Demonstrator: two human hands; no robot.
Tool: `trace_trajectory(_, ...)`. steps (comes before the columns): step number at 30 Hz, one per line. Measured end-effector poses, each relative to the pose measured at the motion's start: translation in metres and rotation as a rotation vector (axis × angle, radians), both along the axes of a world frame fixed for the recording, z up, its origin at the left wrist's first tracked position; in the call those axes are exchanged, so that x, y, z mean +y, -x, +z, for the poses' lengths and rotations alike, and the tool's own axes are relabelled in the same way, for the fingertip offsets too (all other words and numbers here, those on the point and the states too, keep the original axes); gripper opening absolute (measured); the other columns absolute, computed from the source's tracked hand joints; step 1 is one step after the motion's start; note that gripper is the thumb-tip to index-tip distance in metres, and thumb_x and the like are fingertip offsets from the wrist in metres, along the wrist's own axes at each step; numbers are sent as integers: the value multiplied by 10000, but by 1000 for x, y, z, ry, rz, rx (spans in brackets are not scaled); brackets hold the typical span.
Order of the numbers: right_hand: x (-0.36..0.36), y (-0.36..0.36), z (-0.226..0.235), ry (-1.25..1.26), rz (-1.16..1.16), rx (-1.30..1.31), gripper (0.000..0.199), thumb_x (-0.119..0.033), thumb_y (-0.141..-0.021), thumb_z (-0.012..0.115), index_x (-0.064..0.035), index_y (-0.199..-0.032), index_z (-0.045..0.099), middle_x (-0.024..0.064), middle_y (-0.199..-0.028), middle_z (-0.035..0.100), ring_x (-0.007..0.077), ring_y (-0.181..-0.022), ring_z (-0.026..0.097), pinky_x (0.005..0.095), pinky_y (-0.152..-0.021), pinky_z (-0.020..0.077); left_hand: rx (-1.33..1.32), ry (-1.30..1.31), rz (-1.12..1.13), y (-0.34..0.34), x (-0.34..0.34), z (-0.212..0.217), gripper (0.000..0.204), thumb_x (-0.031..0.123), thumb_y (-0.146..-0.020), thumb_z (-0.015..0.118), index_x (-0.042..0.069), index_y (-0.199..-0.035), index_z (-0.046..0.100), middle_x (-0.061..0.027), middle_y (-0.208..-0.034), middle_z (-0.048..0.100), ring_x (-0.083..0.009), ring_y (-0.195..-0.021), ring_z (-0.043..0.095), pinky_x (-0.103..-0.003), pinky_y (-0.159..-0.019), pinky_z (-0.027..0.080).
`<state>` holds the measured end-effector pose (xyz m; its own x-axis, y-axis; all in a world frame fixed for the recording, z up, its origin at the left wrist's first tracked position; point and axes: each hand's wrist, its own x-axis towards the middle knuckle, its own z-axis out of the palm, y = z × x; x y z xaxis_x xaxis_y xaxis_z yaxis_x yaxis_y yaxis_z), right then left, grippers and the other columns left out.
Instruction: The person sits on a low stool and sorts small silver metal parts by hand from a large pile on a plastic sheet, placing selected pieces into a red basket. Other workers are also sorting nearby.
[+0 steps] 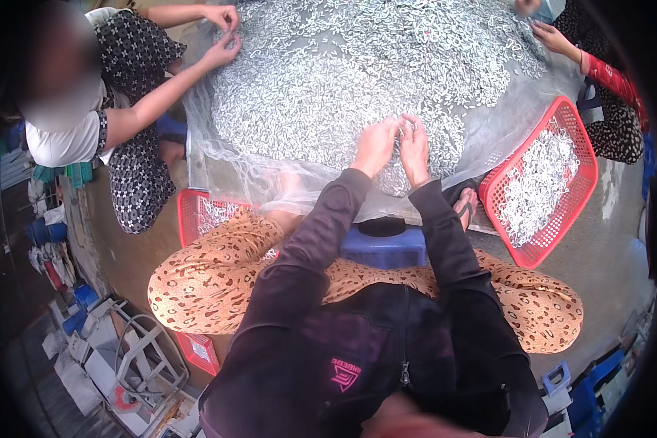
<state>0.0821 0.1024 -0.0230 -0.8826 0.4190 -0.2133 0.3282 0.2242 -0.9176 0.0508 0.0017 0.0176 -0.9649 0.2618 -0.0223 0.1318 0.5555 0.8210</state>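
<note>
left hand (376,146) and right hand (415,148) together pinching small pieces atop the silvery pile (328,80)

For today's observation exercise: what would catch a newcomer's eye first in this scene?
A broad heap of small silvery pieces fills the upper middle, with the left hand and right hand together at its near edge. A red basket of the same pieces sits at right.

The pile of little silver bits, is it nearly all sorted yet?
Not nearly. Done: the red basket on the right holds a layer of pieces. In hand: the left hand and right hand work together at the edge of the pile of silver bits. Left: that pile, which covers most of the clear sheet.
</note>
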Motion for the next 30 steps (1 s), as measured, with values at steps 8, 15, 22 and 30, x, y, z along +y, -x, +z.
trace_trajectory(8,52,13,28,463,443,-81,245,-213,-897,547,-26,-1055,548,111,-704,591,219,-651,599,320,-543,459,-814,-1151,171,53,-54,11,341,286,-925,467,84,-652,436,8,-549,370,-118,-508,398,-230,-415,305)
trace_trajectory(15,100,13,60,1155,437,23,260,-194,-921,524,17,-1072,541,88,-853,593,162,-763,621,215,-536,475,-849,-1518,11,59,-62,28,209,221,-783,493,39,-706,426,-74,-747,432,-154,-637,421,-225,-397,341)
trace_trajectory(22,120,14,42,841,142,-173,326,-23,-847,383,25,-1121,553,89,-893,615,139,-709,596,246,-613,478,-869,-920,47,72,-62,13,298,285,-819,547,5,-895,616,-27,-714,554,-114,-541,487,-217,-455,372)
trace_trajectory(30,103,8,11,770,78,-99,320,12,-805,489,-16,-1111,576,32,-861,595,84,-635,545,218,-517,443,-52,651,-52,41,-40,-60,299,304,-758,677,7,-797,663,-243,-715,623,-411,-699,621,-477,-636,489)
